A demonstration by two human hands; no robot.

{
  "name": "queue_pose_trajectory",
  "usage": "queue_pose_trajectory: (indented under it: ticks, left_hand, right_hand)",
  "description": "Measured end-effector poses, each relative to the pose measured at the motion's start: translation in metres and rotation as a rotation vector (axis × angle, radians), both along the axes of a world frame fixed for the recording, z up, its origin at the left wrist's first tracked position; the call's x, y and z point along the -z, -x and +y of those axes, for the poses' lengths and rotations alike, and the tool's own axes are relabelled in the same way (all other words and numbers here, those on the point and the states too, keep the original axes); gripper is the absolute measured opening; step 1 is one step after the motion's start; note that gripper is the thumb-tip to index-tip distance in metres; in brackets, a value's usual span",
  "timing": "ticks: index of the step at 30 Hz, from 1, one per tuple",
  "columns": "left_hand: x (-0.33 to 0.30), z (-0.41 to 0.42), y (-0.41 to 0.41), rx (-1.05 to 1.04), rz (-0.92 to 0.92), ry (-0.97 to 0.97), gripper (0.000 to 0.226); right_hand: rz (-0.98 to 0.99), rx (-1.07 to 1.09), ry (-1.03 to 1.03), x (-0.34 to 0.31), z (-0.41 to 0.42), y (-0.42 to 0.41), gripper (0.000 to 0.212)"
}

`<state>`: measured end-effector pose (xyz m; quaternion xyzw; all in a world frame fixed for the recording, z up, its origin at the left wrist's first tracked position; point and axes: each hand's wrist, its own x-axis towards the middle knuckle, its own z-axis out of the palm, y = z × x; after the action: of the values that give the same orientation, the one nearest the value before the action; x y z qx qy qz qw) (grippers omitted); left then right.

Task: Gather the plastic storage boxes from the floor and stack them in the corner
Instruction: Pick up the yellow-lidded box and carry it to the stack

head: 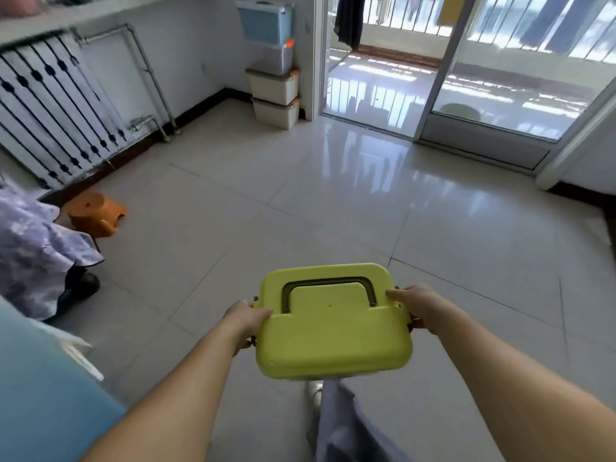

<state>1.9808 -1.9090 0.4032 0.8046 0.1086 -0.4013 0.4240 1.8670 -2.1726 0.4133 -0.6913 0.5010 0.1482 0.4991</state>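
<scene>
Hands (248, 323) (420, 308) grip yellow box (333, 331) level (long axis crosswise).

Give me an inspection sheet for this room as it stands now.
Surface: glossy tiled floor, sunlit near the door.
Job's things: yellow-green box held above the floor, lid on, handle folded flat; stack of four boxes in the far corner, blue box on top.
Clutter: orange stool by the left wall; patterned cloth at left.
Grippers: left hand and right hand grip the box's two sides.
Cables: nothing seen.
Surroundings: radiator with pipes on the left wall; sliding glass door open to a balcony.
</scene>
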Motion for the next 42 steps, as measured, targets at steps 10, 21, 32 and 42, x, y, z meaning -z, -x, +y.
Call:
queue_pose_trajectory:
  ticks: [10,21,32,42]
  left_hand:
    - [-0.004,-0.049,-0.281,-0.151,-0.028,0.019,0.048]
    - [-0.005,-0.066,-0.598,-0.098,0.028,0.015,0.043]
    - [-0.013,-0.123,-0.878,-0.143,0.027,0.074,0.033]
    - [-0.05,-0.189,-1.145,-0.202,-0.035,0.11,0.023]
  right_hand:
    - [-0.008,-0.09,-0.024,-0.01,-0.067,-0.309,0.051]
    - [-0.013,-0.114,-0.026,-0.018,-0.092,-0.619,0.046]
    - [-0.016,-0.107,-0.035,-0.008,-0.149,-0.89,0.05]
    - [-0.098,-0.119,-0.049,-0.033,-0.214,-1.171,0.05]
